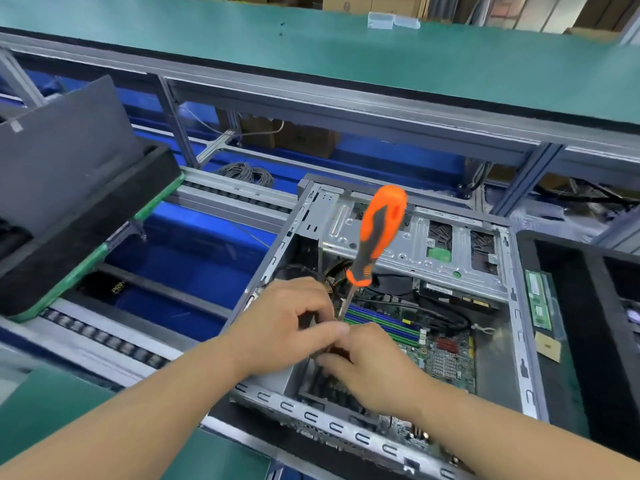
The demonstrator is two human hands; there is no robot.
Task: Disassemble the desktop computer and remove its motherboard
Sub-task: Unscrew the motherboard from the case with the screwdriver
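Orange and black, the screwdriver point(375, 233) stands nearly upright over the open computer case point(519, 306), its handle leaning toward one o'clock and its metal shaft running down to where my two hands meet. I see my left hand point(280, 327) coming in from seven o'clock, fingers curled, with the thumb and forefinger pinching something small and dark right at the foot of the shaft; I cannot tell whether it is the shaft itself or a part beneath it. My right hand point(377, 372) comes in from five o'clock and lies just under the left one, touching it, fingers bent down into the case and closed on the same dark piece, though the grip is mostly hidden.

The motherboard point(446, 362) lies flat on the floor of the case, at three o'clock from my hands, green with blue and green memory slots point(384, 323) beside the shaft. A silver drive cage point(415, 251) spans the far end of the case at twelve o'clock. On the green desk point(568, 393) right of the case, two memory sticks point(538, 299) lie side by side. At nine o'clock a grey panel point(65, 154) leans in a black tray point(90, 230).
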